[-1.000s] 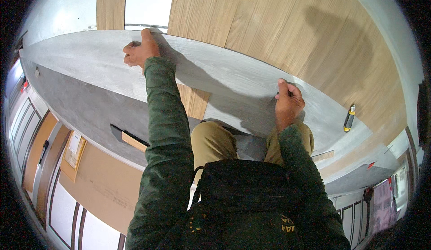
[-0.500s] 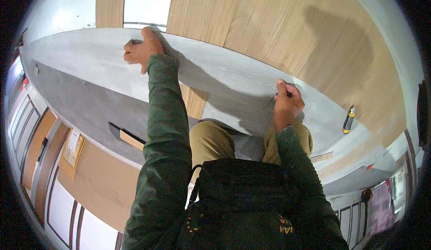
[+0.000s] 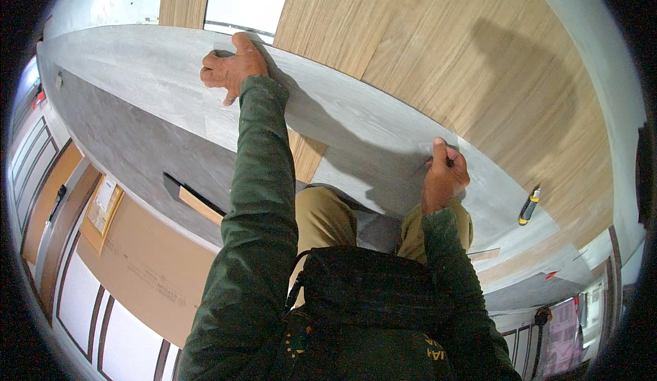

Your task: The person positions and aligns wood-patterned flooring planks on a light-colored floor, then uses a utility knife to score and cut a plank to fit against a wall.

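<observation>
A long light-grey floor plank (image 3: 328,100) lies across the floor in front of me, its far edge along the wood-patterned planks (image 3: 424,39). My left hand (image 3: 236,70) rests on the grey plank near that edge, fingers bent and apart, holding nothing visible. Farther right, my right hand (image 3: 445,176) is closed over the grey planks, thumb lying toward the seam. A small dark spot shows among its curled fingers, too unclear to name. To the right of this hand lies a utility knife (image 3: 528,206) with a yellow and black handle.
Left of my left arm, a short wood-coloured piece (image 3: 200,205) lies on dark grey flooring (image 3: 137,135). A large brown cardboard sheet (image 3: 150,265) is at the lower left, with a yellow-framed item (image 3: 102,213) beside it. White wall (image 3: 102,8) borders the far left.
The view has shifted a little, so the floor appears displaced. My left hand keeps its place on the grey plank, and my right hand stays closed close to the seam.
</observation>
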